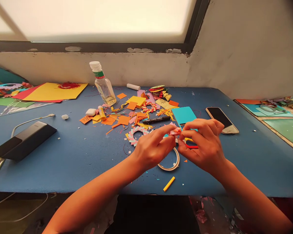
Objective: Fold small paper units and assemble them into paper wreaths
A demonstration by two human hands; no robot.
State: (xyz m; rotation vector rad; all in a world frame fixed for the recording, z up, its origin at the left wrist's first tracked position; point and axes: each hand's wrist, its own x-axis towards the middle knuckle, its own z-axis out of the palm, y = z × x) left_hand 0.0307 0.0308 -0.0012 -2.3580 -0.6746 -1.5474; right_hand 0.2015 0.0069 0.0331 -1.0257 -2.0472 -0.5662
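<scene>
Left hand [152, 146] and right hand [203, 143] pinched snugly on pink folded paper [175, 131], visible length running sideways, ends hidden

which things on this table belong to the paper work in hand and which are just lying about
Likely part of the work:
- pink folded paper, pinched in the left hand, with the right hand at it
- folded-paper ring
- turquoise paper squares

Seemingly just lying about:
- clear bottle
- smartphone
- black device
</scene>
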